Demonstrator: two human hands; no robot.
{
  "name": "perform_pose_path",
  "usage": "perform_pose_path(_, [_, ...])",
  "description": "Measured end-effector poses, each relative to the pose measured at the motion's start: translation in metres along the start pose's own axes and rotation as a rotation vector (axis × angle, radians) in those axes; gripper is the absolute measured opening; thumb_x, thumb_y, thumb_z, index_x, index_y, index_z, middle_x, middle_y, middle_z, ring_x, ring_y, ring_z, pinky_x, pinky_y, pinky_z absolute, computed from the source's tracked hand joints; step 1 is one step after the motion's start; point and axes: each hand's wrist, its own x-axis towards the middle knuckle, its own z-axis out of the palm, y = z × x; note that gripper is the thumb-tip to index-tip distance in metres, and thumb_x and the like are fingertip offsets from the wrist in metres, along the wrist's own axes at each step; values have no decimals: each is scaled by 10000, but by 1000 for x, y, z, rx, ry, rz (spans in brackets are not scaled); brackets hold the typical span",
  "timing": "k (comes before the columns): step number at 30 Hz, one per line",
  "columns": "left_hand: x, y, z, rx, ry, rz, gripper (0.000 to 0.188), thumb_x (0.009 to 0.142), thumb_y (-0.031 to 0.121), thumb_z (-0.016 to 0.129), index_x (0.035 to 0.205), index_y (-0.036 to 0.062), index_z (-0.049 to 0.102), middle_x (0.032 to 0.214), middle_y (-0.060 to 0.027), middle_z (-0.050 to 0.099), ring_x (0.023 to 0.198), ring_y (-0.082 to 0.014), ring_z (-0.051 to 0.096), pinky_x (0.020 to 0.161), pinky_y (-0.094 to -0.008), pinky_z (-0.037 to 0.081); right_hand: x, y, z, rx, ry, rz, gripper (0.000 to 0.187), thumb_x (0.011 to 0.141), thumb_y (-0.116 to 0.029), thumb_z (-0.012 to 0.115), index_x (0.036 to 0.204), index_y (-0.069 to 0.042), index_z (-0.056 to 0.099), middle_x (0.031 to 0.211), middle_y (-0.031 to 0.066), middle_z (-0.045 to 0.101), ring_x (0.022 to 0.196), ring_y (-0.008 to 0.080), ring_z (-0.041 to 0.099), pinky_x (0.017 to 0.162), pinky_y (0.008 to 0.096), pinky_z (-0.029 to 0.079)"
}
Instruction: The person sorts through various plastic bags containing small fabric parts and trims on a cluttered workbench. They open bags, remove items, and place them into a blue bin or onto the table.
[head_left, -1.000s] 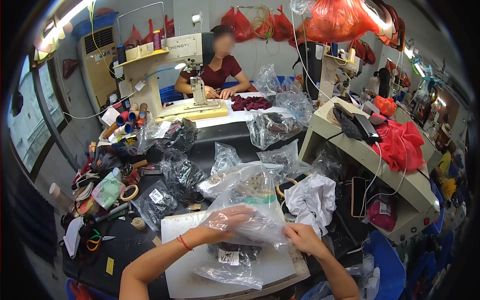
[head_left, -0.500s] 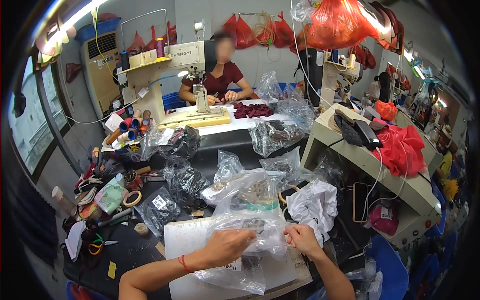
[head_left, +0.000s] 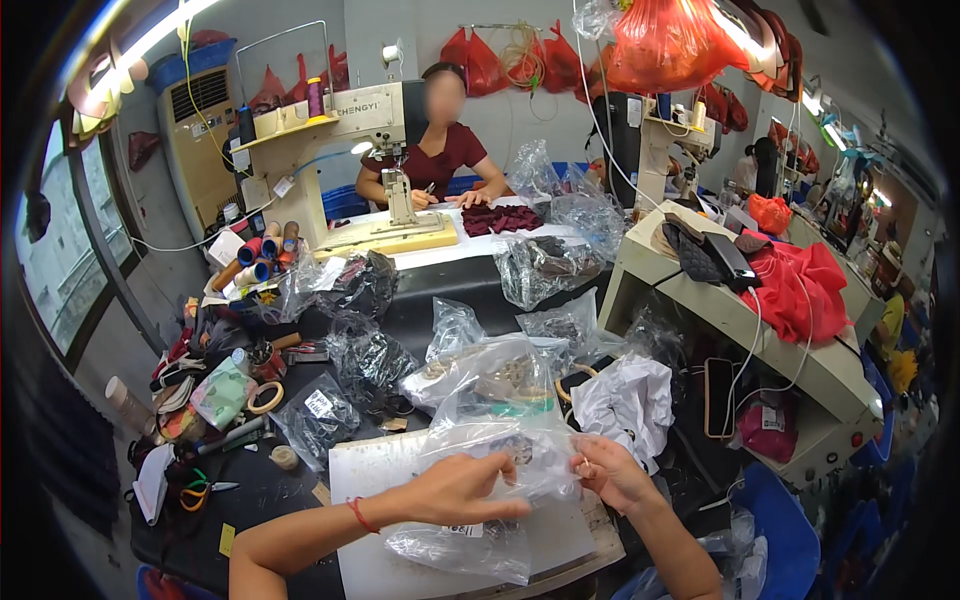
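Note:
A clear plastic bag [head_left: 535, 440] is stretched over the pale board [head_left: 375, 475] in front of me, with small dark and tan pieces showing through it. My right hand [head_left: 615, 474] pinches the bag's right edge between thumb and fingers. Over the bag's lower left side lies my left hand [head_left: 462, 490], its fingers stretched and spread apart. Beneath that hand, a second clear bag [head_left: 485, 555] with a white label rests on the board.
Crumpled white paper [head_left: 625, 400] lies right of the bag. Scissors [head_left: 198, 490], a tape roll [head_left: 264, 398] and several wrapped bundles crowd the left. A sewing machine [head_left: 370, 115] stands across the table, where a co-worker [head_left: 430, 160] sits. A phone [head_left: 718, 398] is at right.
My left hand has loosened from a closed grip on the bag, and its fingers have spread. My right hand stays at the bag's edge, turned slightly. The co-worker's hands shifted.

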Motion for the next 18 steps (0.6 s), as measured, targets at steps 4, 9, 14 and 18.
perform_pose_path(4, [12,-7,12,-154,227,-138,268,921,299,542,964,38,583,595,-19,518,501,-105,462,455,-289,358,-1,2,4,156,30,-82,390,902,-247,592,1218,-68,452,935,98,597,613,45,513,605,233,468])
perform_pose_path(9, [6,-33,-2,-371,661,-153,236,909,223,564,911,-5,623,573,-3,504,527,-42,403,451,-245,306,-5,0,-12,217,-337,-63,545,900,-232,590,1347,-109,304,992,156,567,520,10,385,432,148,367])
perform_pose_path(14, [-2,-23,-18,-269,859,-28,146,902,142,588,885,0,620,506,48,374,495,-9,302,425,-231,229,-10,-3,-24,87,-359,26,618,903,-266,582,1393,-126,233,969,180,547,464,5,302,365,141,289])
perform_pose_path(18, [-7,-5,-17,-75,808,-19,114,875,119,615,911,12,599,507,14,422,451,-64,365,426,-250,277,3,4,-17,435,-195,-41,602,911,-400,533,1376,-137,256,1102,235,497,594,65,423,467,162,382])
